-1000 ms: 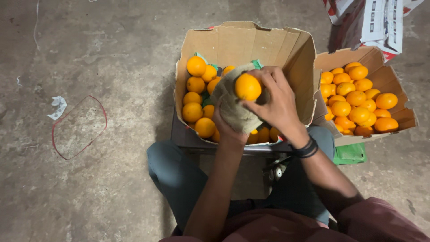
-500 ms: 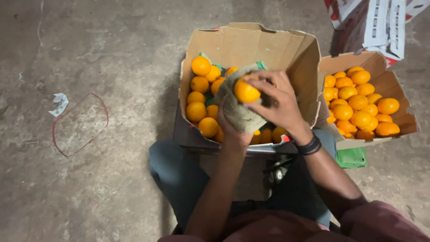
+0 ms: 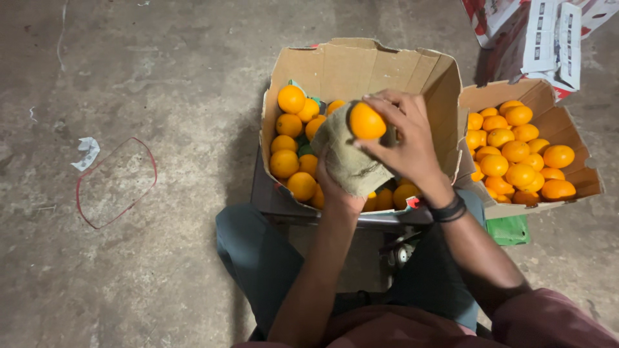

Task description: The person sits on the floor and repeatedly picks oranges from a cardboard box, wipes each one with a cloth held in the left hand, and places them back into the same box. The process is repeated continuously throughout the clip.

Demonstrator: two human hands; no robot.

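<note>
One orange (image 3: 367,121) is sitting between the two hands in the head view — pinched by the fingertips of the right hand (image 3: 401,143) and pressed against a drab green cloth (image 3: 348,158) that the left hand (image 3: 336,191) is cupping from below. The fruit is round, so it has no long axis to speak of; what matters is that it is lying at about ten o'clock from the right palm and at about one o'clock from the left hand, touching the cloth on its lower left side. The right hand is the nearer one, since its fingers are closing directly on the orange, while the left is reaching it only through the cloth.

The right forearm is coming in from five o'clock, wrist bent, a dark band (image 3: 449,209) around it, fingers arching over the top of the fruit. The left forearm is rising almost straight from six o'clock, its hand mostly hidden under the draped cloth and gripping it.

Both hands are hovering over the near cardboard box (image 3: 361,64), which is holding more oranges along its nine o'clock side. A second box of oranges (image 3: 516,151) is lying at three o'clock — well apart from the hands. At nine o'clock a red wire loop (image 3: 116,182) is lying on the concrete floor (image 3: 161,77).
</note>
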